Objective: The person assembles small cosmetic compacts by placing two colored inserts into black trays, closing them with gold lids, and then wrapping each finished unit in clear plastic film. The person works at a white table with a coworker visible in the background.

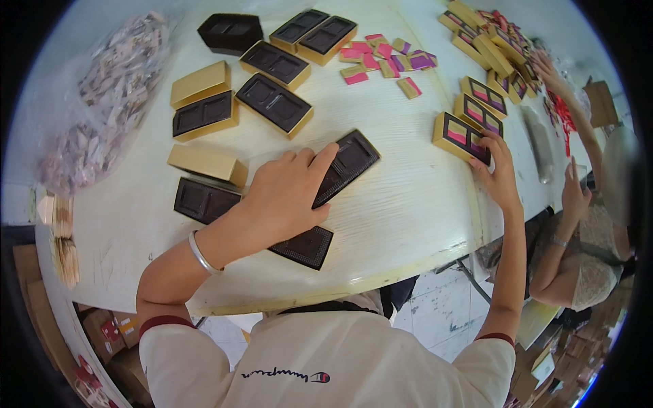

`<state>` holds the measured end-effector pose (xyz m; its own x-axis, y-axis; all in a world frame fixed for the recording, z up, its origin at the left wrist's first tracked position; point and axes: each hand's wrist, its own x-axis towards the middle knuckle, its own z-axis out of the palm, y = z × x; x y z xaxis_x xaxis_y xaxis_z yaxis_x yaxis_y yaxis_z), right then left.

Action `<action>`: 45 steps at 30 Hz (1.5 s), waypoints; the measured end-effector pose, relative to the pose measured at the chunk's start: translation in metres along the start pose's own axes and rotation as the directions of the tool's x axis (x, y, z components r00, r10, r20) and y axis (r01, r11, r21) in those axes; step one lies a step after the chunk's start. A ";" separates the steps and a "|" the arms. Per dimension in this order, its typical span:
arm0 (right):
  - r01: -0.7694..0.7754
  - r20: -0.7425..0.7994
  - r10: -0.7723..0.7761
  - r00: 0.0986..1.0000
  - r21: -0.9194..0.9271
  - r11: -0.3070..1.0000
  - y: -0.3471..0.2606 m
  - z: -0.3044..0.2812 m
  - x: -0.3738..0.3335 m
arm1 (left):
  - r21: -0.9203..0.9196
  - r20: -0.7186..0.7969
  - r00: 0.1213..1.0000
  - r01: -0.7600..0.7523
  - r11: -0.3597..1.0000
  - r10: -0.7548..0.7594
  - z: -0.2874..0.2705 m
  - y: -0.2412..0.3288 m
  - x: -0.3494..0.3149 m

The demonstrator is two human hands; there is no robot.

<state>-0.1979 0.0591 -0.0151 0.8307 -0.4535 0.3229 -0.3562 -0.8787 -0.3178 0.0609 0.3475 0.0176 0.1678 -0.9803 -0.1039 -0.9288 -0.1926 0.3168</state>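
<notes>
My left hand (289, 194) is closed on a gold-edged box with a dark plastic insert (353, 160), tilted over the middle of the table. Under my left wrist lie loose dark plastic trays, one by the palm (309, 247) and one left of the forearm (201, 197). On the right, my right hand (498, 166) grips the near end of a gold box (449, 136) whose dark insert holds pink-and-gold and purple pieces. Two similar filled boxes (484, 96) stand just behind it in a row. The thumb and fingers cover part of its right compartment.
Several gold boxes with dark inserts (274, 102) stand at left and back, near a stack of dark trays (230, 32). Small pink and purple packets (388, 58) lie scattered behind. A clear bag of wrapped pieces (119, 88) sits far left. At right, a co-worker's hand (552, 75) reaches toward piled boxes (493, 54).
</notes>
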 end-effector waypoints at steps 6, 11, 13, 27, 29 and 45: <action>-0.031 -0.143 0.031 0.989 -0.001 1.000 0.014 -0.019 0.016 | -0.118 0.002 0.983 -0.184 0.976 0.185 0.006 -0.006 0.033; 0.096 -0.121 -0.089 0.989 0.056 0.994 -0.057 0.036 0.086 | -0.221 0.023 0.972 -0.224 0.949 0.235 0.006 -0.003 0.048; 0.198 -0.036 -0.196 0.980 0.049 0.979 -0.074 0.063 0.116 | -0.192 -0.098 0.962 -0.271 0.943 0.256 0.007 -0.005 0.050; 0.013 0.002 -0.013 1.000 -0.341 0.940 -0.062 0.084 0.132 | 0.236 -0.124 0.992 0.024 0.972 0.006 0.004 -0.041 0.164; 0.054 0.042 -0.042 0.998 -0.325 0.944 -0.053 0.091 0.124 | 0.199 -0.225 0.974 0.020 0.980 0.026 0.012 -0.048 0.177; 0.143 0.073 -0.124 0.990 -0.362 0.921 0.010 0.082 0.183 | -0.178 -0.224 0.942 -0.292 0.940 0.250 -0.011 -0.004 0.051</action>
<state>-0.0142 -0.0203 -0.0323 0.8975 -0.3285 0.2941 -0.3646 -0.9281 0.0760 0.0769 0.2974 0.0219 0.0003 -0.9813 0.1927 -0.8629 0.0971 0.4960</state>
